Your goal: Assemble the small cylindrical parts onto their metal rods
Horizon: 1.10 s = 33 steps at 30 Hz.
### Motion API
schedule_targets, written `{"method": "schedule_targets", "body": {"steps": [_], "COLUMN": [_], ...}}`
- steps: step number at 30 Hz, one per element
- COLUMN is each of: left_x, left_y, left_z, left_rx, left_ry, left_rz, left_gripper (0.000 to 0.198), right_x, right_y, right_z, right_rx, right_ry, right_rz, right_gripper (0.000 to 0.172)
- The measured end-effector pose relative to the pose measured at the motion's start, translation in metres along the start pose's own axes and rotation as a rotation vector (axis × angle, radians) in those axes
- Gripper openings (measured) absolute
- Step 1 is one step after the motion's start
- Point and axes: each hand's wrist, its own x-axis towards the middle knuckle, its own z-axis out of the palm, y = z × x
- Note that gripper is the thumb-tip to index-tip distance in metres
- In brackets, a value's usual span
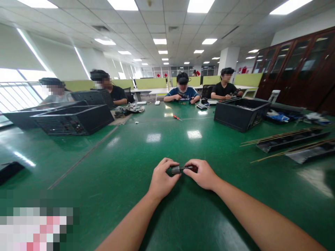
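The wearer's two bare hands nearly met above a green tabletop (146, 150). The left hand (162, 179) grasped a short dark metal cylinder (176, 170) between thumb and fingers; the right hand (206, 175) gripped a slim tool with a reddish-brown handle (194, 168), its dark shaft pointing to 9 o'clock, toward the cylinder. Whether the shaft entered the cylinder or only abutted it, I could not tell from where I stood. Clock positions were read from the hands, 12 lying farthest from the wearer. At 12 o'clock, a red-handled screwdriver (177, 118) lay alone, well apart from the hands; beyond it, a co-worker in a blue shirt (192, 92) bent over small items. At 10 o'clock stood a black computer case (95, 118), with loose metal parts (131, 109) near it. At 2 o'clock stood a second, open-topped black case (231, 115). Toward 3 o'clock, thin brass-coloured rods (252, 143) lay along dark metal channels (290, 141).
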Motion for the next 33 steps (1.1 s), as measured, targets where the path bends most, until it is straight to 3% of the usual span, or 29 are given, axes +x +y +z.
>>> {"method": "schedule_targets", "body": {"steps": [33], "left_x": [0.0012], "left_y": [0.0002], "left_z": [-0.0050], "left_rx": [0.061], "left_ry": [0.095], "left_rz": [0.000], "left_gripper": [0.029], "right_x": [0.0009], "right_y": [0.0028], "right_z": [-0.0029], "right_rx": [0.043], "right_ry": [0.034], "right_rz": [0.009], "right_gripper": [0.014]}}
